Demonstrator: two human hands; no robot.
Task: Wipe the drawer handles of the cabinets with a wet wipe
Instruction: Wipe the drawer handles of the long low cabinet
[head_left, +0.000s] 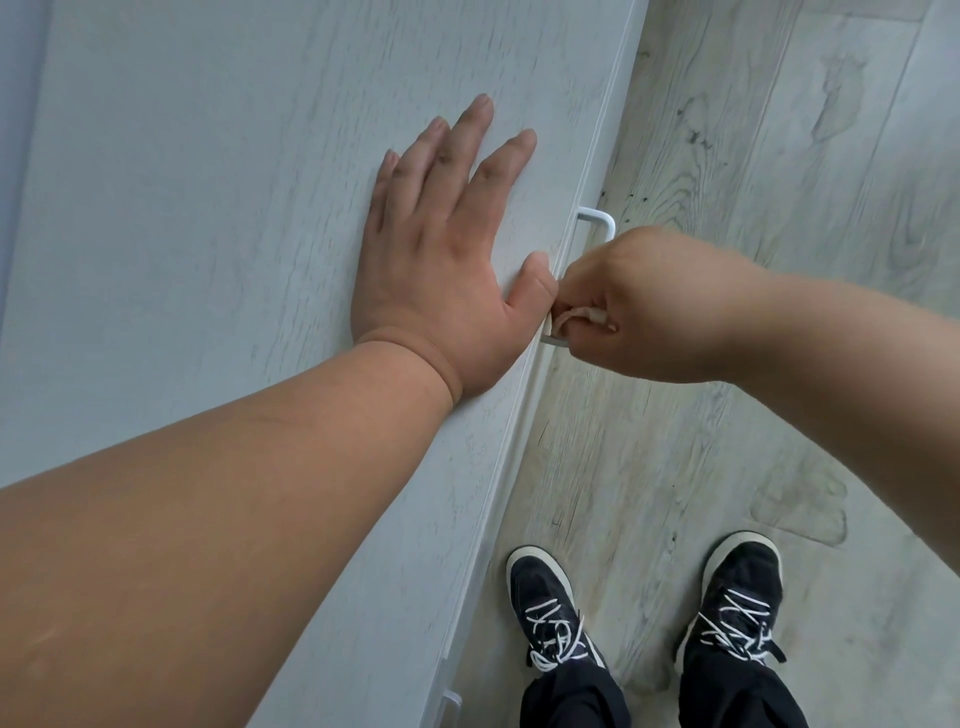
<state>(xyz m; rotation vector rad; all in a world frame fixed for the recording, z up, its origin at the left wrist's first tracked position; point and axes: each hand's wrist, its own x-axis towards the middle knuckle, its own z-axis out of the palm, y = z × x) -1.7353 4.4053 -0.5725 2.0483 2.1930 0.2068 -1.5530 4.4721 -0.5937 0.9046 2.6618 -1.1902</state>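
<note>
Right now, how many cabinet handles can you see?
2. One white loop-shaped handle is gripped by the right hand through a crumpled wipe; a second white handle peeks out at the bottom edge. More may be hidden.

Pale wood-grain cabinet top (208, 208) above pale plank floor (779, 260)
Left hand (441, 249) flat on the top, fingers spread, thumb at front edge; on the floor, dark shoes with white laces (550, 608), close beside cabinet front.
</note>
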